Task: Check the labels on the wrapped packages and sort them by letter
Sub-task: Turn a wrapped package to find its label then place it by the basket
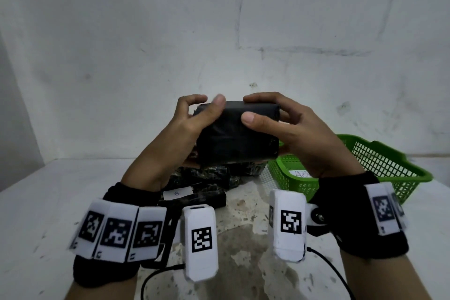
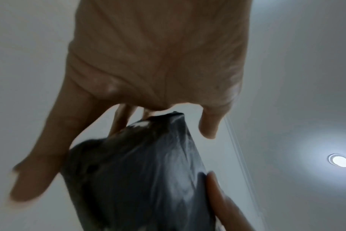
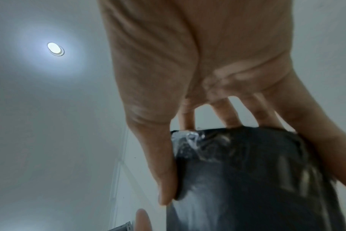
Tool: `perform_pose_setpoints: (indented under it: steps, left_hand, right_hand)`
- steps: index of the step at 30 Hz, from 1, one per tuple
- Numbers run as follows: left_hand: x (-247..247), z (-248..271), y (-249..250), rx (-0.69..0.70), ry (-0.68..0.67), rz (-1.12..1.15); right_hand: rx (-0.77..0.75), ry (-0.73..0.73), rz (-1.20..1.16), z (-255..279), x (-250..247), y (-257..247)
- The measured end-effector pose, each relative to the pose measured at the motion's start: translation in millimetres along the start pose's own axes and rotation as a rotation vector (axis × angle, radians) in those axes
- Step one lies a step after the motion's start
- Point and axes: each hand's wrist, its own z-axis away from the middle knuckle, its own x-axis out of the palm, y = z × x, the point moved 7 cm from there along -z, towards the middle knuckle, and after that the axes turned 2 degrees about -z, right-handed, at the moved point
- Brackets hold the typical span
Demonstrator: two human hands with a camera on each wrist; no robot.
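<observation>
Both hands hold up one black plastic-wrapped package [image 1: 236, 134] above the table, its face toward me showing no label. My left hand [image 1: 199, 114] grips its left end, thumb on the front and fingers curled behind. My right hand [image 1: 265, 114] grips the right end the same way. The wrist views show the same package [image 2: 140, 179] [image 3: 257, 179] from below against the ceiling. Under the hands lies a pile of black wrapped packages [image 1: 207, 178]; the nearest package [image 1: 194, 198] carries a white label [image 1: 177, 193] marked B.
A green mesh basket [image 1: 379, 168] stands on the table at the right, with a white paper label [image 1: 300, 174] on its near wall. The pale stained table [image 1: 48, 202] ends at a white wall. Cables run from the wrist cameras.
</observation>
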Motion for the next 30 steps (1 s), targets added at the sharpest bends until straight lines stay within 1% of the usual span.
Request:
perform_pose_setpoints:
  steps: [2,3,5,9,14,19,22,26,30]
  left_hand:
    - [1,1,-5,-0.074,-0.021,0.005]
    - [1,1,-5,-0.082,-0.016,0.021]
    - [-1,1,-3,-0.062,0.010,0.049]
    - [-3,-2,0,0.008,0.036,0.058]
    - [0,-3,1,0.042,-0.011,0.052]
    - [0,-2,6,0.111,0.000,0.075]
    - [0,-4,5,0.106,0.003,0.085]
    - [3,-5,6,0.119,-0.005,0.078]
    - [4,-5,6,0.110,0.005,0.137]
  right_hand:
    - [-0.028,-0.003,0.009,0,0,-3]
    - [-0.036,-0.003,0.019,0,-1,-3]
    - [-0.032,-0.006,0.016,-2,-1,0]
    - [0.026,-0.033,-0.043,-5,-2,5]
    - [-0.037,-0.031,-0.096,-5,-5,3]
    - [-0.026,0.006,-0.012,-8,-5,7]
    - [-0.044,-0.008,0.015,-6,-4,7]
    - [-0.030,0.004,0.047,-6,-7,7]
    - [-0.037,-0.014,0.074,-5,-5,6]
